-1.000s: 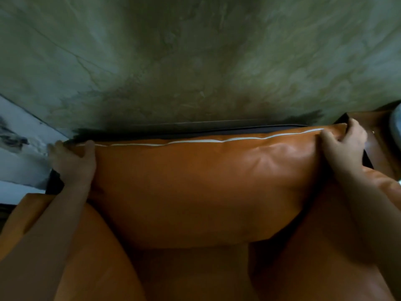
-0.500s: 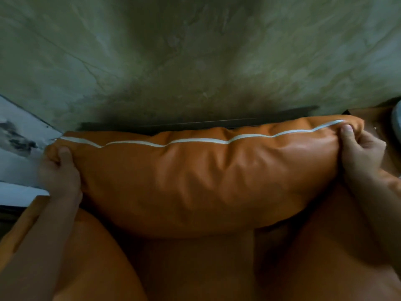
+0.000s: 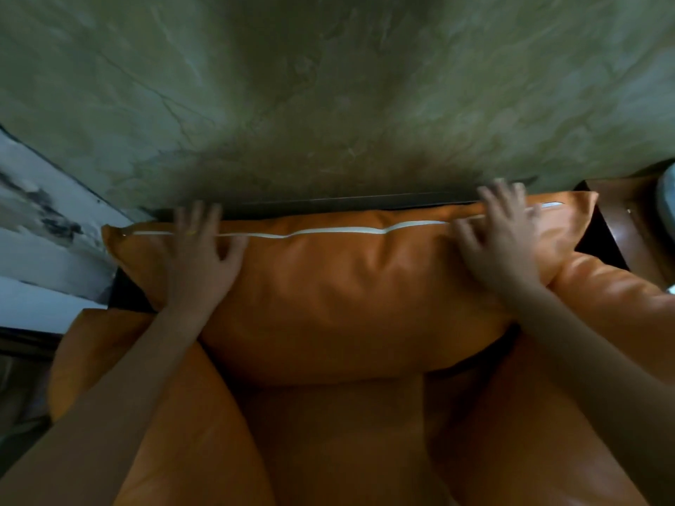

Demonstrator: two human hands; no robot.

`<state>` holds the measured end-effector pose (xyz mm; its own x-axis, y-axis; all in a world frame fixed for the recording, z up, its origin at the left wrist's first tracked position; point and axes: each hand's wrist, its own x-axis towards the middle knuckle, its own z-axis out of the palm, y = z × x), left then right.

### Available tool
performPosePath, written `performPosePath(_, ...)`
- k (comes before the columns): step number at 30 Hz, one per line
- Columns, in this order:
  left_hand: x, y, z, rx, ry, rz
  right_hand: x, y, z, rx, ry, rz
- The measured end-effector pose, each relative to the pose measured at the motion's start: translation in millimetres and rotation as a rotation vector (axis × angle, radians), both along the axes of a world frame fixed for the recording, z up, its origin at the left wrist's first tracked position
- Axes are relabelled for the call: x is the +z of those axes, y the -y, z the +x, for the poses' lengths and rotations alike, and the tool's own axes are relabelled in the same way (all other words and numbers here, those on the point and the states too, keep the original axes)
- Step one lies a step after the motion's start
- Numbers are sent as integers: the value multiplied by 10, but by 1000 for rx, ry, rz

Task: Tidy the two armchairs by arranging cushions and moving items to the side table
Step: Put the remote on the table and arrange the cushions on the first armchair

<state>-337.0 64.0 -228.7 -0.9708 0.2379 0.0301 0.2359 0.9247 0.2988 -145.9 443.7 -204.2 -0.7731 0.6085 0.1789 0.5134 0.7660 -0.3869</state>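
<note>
An orange leather back cushion (image 3: 347, 286) with a white seam along its top stands upright against the back of the orange armchair (image 3: 339, 440). My left hand (image 3: 199, 257) lies flat on the cushion's upper left part, fingers spread. On the upper right part rests my right hand (image 3: 500, 239), also flat with fingers apart and blurred. Neither hand grips the cushion. The chair's padded arms flank the seat on both sides.
A greenish plaster wall (image 3: 328, 96) rises right behind the chair. At the right edge stands a dark wooden side table (image 3: 621, 220) with a pale round object (image 3: 666, 202) on it. White panelling (image 3: 44, 228) shows at the left.
Both hands let go of the cushion's top corners and moved inward onto its face, fingers now spread. The cushion has settled lower against the chair back.
</note>
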Motion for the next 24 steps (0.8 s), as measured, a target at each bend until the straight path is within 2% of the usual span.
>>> performPosePath(4,53,-785,489,-492,24,-30,-97,865,-329,464,107,-22)
performPosePath(7,-62,-993,605,-657,51,-120,-248,1111,-441,626,229,56)
performPosePath(10,-171,-698,408,-544,70,-144,-381,849,-322,576,289,131)
performPosePath(16,-221,417,-150,-139,114,-261,-372,-280,237,179,359,211)
performPosePath(20,-162,309,-90,-166,173,-236,-330,-439,252,143,380,133)
performPosePath(24,-90,-35,288,-412,162,-164,-286,-176,441,210,321,30)
